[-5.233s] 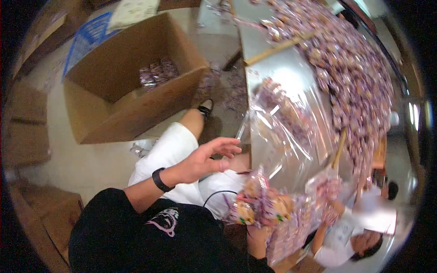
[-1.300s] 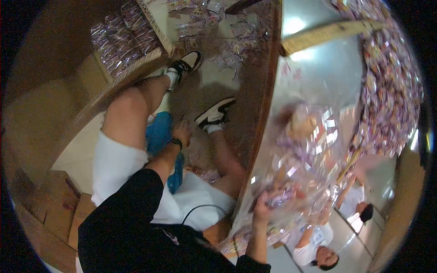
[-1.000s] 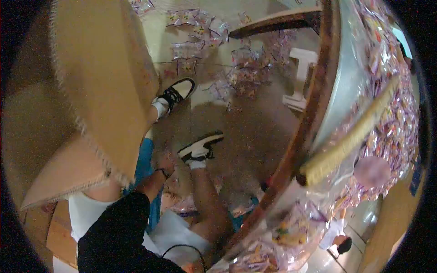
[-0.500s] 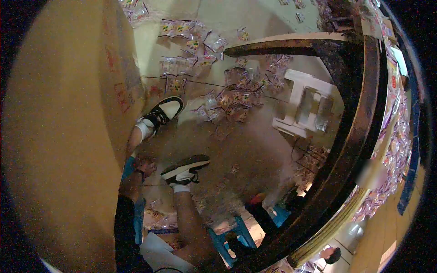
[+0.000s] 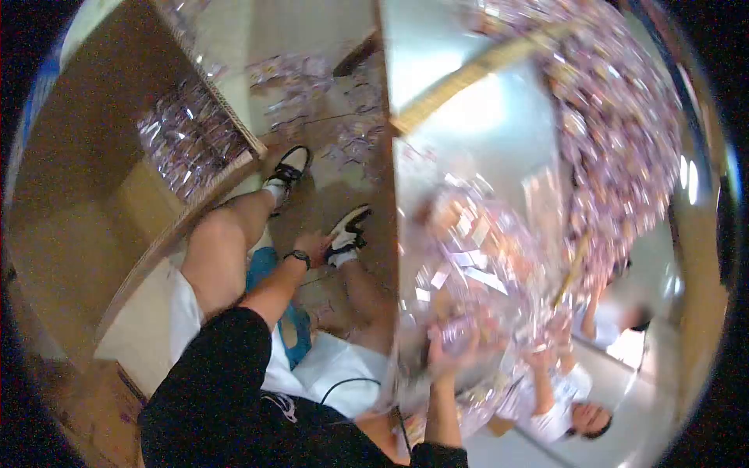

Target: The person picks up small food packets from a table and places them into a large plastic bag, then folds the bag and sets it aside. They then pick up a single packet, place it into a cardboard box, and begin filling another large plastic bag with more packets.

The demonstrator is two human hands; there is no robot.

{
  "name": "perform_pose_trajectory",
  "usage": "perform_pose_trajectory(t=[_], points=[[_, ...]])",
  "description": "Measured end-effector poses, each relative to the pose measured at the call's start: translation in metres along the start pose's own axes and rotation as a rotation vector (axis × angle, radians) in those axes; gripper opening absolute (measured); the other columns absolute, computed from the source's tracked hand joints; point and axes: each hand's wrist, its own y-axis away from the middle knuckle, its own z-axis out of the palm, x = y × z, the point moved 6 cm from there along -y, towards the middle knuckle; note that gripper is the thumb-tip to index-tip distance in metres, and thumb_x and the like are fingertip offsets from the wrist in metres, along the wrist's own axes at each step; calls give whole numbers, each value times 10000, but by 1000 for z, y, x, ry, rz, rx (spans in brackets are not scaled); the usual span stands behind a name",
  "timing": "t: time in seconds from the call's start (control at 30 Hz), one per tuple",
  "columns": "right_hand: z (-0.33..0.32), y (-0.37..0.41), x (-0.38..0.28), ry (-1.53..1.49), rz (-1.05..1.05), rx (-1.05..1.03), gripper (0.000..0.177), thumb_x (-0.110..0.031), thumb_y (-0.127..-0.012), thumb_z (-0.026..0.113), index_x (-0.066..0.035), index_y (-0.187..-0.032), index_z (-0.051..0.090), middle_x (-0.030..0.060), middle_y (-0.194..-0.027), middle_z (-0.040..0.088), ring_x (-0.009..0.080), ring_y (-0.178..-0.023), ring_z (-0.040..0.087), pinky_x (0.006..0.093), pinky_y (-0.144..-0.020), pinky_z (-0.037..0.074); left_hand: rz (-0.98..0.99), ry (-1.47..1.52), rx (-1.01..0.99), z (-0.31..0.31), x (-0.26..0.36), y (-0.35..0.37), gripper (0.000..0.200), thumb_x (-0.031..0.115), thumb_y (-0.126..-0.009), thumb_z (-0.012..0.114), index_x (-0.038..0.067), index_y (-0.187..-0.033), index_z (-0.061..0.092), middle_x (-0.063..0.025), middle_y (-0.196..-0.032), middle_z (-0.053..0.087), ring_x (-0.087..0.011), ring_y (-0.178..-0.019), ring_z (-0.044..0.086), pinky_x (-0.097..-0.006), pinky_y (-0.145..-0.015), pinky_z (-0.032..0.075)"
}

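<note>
My left hand (image 5: 316, 248), with a dark watch at its wrist, hangs low near the floor right beside my shoe (image 5: 347, 234); its fingers are too indistinct to read. Over the metal table, my right hand (image 5: 451, 347) has its fingers curled round a small purple snack packet (image 5: 460, 329), smeared by motion. Just beyond that hand lies a shiny heap of wrapped snack packets (image 5: 488, 249), with bright glare on the wrappers.
An open cardboard box (image 5: 86, 187) with packets (image 5: 191, 140) inside stands to my left. More packets (image 5: 289, 82) lie on the floor. A wooden strip (image 5: 484, 70) edges a large packet pile (image 5: 616, 132). Across the table, a person in white (image 5: 558, 390) reaches toward packets.
My view has swung up from the floor and table frame to the tabletop. My right hand, the packet heap and the open box's inside have come into view.
</note>
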Motion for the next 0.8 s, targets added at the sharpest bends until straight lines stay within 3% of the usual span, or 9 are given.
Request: perform_pose_trajectory(t=[0.1, 0.17, 0.23, 0.33, 0.43, 0.53, 0.57, 0.67, 0.8], points=[[-12, -32, 5, -54, -47, 96, 681, -396, -699, 917, -124, -1280, 688, 293, -1595, 318, 487, -1465, 314, 590, -1169, 304, 99, 224, 499, -46, 16, 42, 705, 163, -866, 677, 137, -1515, 403, -240, -1305, 556, -455, -1168, 609, -507, -978, 524], [-10, -45, 11, -139, 85, -44, 755, -494, -708, 877, -140, -1339, 658, 244, -1630, 306, 498, -1469, 303, 639, -1177, 239, 225, 358, 871, -71, 27, 78, 785, 119, -855, 662, 145, -1561, 321, -254, -1276, 532, -445, -1171, 586, -475, -1010, 504], [-46, -61, -16, 29, 99, -103, 797, -557, -733, 820, -139, -1384, 628, 211, -1651, 291, 498, -1474, 293, 698, -1156, 221, 300, 518, 1014, -107, 49, 140, 821, 58, -832, 644, 123, -1571, 293, -215, -1270, 537, -373, -1135, 581, -441, -1035, 486], [-57, -50, -19, 51, 56, -206, 802, -569, -760, 788, -135, -1410, 606, 200, -1657, 283, 490, -1482, 280, 738, -1140, 198, 397, 839, 1282, -127, 61, 222, 772, 25, -841, 625, 70, -1541, 305, -172, -1270, 537, -279, -1040, 602, -399, -967, 521], [-64, -39, -18, 32, 31, -126, 768, -551, -756, 801, -130, -1376, 633, 210, -1574, 399, 482, -1468, 299, 723, -1144, 205, 381, 1259, 1107, -120, 72, 284, 740, 67, -880, 690, 44, -1518, 315, -145, -1277, 554, -204, -1018, 610, -349, -896, 546], [-70, -32, -10, 4, 32, 94, 724, -565, -744, 810, -127, -1304, 673, 210, -1472, 496, 456, -1418, 364, 681, -1104, 280, 535, 1336, 892, -101, 104, 313, 736, 156, -906, 756, 50, -1500, 335, -131, -1246, 584, -182, -996, 625, -308, -861, 556], [-74, -29, -7, -9, 46, 178, 709, -572, -741, 812, -126, -1278, 686, 208, -1435, 527, 445, -1398, 388, 664, -1087, 309, 578, 1334, 832, -97, 116, 315, 810, 246, -885, 817, 50, -1504, 332, -123, -1214, 627, -180, -1026, 629, -329, -891, 544], [-76, -23, 5, 113, 190, 82, 667, -588, -735, 823, -105, -1181, 710, 174, -1281, 636, 381, -1288, 502, 570, -1047, 365, 581, 938, 771, -91, 167, 339, 813, 217, -864, 815, 47, -1500, 338, -113, -1175, 676, -173, -1040, 640, -342, -910, 526], [-89, -11, 12, -58, 177, 143, 742, -560, -735, 838, -41, -1231, 652, 173, -1106, 701, 378, -1020, 629, 485, -981, 436, 579, 1025, 661, -67, 181, 316, 746, 168, -835, 792, 32, -1457, 404, -97, -1131, 717, -168, -1022, 653, -343, -921, 509]])
